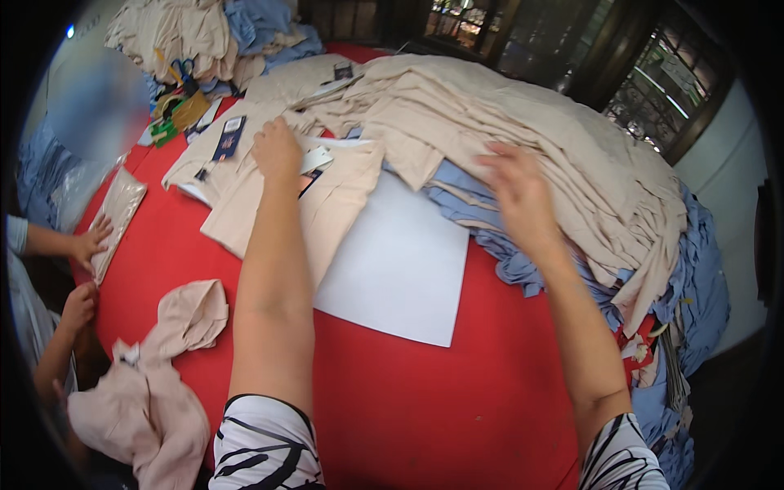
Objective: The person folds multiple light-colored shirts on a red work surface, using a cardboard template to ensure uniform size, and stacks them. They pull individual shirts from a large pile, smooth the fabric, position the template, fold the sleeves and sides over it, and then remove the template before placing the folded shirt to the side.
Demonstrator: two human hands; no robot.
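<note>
My left hand is on a folded beige garment, its fingers bent and closed at the garment's far edge. The garment lies partly over a white board and carries a dark hang tag with a light card. Beside it on the left is another folded beige garment with a dark blue hang tag. My right hand, slightly blurred, hovers at the near edge of a large heap of beige garments. Its fingers are apart, with nothing in them.
Blue garments lie under the beige heap. On the red tabletop, a crumpled beige garment lies at lower left. Another person's hands are at a packed garment. Scissors and tape rolls sit at far left.
</note>
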